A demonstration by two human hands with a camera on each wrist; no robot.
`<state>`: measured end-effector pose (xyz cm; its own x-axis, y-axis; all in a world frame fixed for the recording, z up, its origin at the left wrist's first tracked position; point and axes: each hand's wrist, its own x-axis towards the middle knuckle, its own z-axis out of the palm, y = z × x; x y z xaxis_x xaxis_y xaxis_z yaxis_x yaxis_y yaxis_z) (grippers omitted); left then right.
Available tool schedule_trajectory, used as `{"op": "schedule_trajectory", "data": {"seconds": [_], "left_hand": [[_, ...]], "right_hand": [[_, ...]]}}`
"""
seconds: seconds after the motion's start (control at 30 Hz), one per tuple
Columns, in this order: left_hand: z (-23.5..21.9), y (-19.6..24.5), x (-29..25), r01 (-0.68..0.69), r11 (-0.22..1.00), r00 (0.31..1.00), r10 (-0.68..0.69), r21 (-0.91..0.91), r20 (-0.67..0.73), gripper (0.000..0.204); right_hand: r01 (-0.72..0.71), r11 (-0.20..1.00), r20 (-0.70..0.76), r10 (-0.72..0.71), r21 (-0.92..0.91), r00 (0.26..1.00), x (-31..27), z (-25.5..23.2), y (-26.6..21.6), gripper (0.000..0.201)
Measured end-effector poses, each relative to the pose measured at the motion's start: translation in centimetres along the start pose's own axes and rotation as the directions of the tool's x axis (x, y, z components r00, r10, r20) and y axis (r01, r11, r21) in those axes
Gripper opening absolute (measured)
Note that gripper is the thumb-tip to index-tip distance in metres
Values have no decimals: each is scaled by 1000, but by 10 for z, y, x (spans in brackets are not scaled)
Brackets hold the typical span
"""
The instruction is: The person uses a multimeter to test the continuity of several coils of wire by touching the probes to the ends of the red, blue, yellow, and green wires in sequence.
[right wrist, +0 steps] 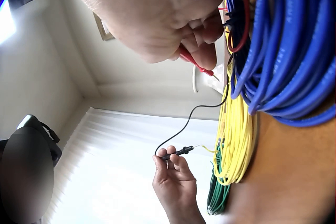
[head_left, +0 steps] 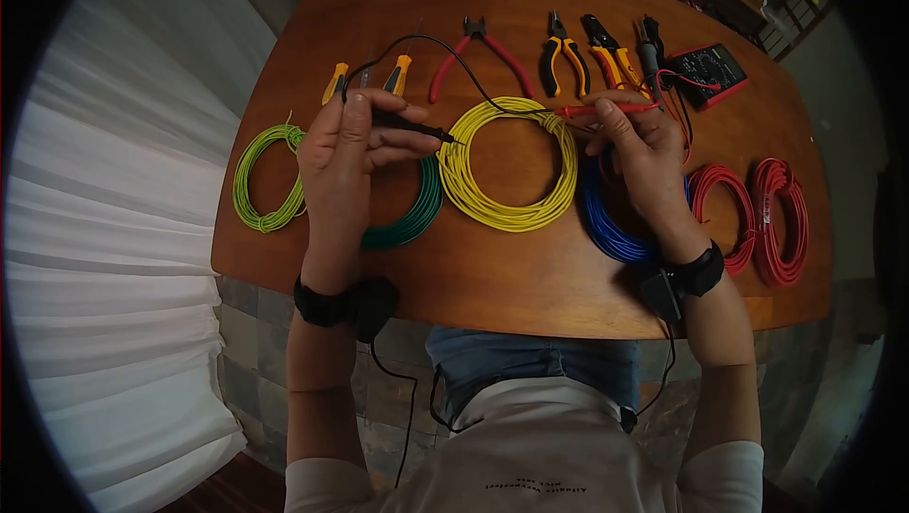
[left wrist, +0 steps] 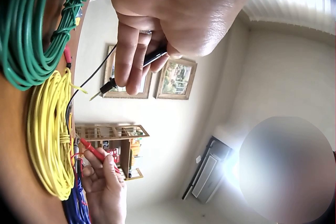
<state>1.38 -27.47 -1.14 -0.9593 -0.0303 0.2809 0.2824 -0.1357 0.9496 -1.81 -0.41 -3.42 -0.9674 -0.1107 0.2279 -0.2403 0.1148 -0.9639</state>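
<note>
The left hand (head_left: 346, 149) holds a black test probe (head_left: 417, 127) between thumb and fingers, its tip pointing right over the left edge of the yellow wire coil (head_left: 454, 193). In the right hand (head_left: 649, 158) a red probe (head_left: 606, 110) is pinched, tip pointing left above the coil's upper right. The left wrist view shows the black probe (left wrist: 108, 86) with its bare metal tip, apart from the coil's loose yellow end (left wrist: 79, 88). In the right wrist view the red probe (right wrist: 197, 64) also shows a metal tip. Leads run to the multimeter (head_left: 705, 76) at the back right.
Green-yellow (head_left: 242, 177), dark green (head_left: 417, 220), blue (head_left: 606, 229) and red coils (head_left: 781, 229) lie along the table (head_left: 492, 295). Behind them are screwdrivers (head_left: 399, 76), red-handled cutters (head_left: 473, 32), yellow-black pliers (head_left: 559, 59) and another yellow-black tool (head_left: 606, 44). The black lead arches above the table.
</note>
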Motion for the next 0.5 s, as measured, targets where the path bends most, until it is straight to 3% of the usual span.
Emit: {"op": "schedule_trajectory", "data": {"seconds": [0.23, 0.5], "left_hand": [[1, 0, 0, -6, 999, 1000, 6, 53, 1, 35], [1, -2, -1, 0, 998, 1000, -1, 69, 5, 35]], "right_hand": [[2, 1000, -13, -1, 31, 1000, 0, 0, 0, 27], [3, 999, 37, -1, -52, 999, 2, -1, 7, 26]]}}
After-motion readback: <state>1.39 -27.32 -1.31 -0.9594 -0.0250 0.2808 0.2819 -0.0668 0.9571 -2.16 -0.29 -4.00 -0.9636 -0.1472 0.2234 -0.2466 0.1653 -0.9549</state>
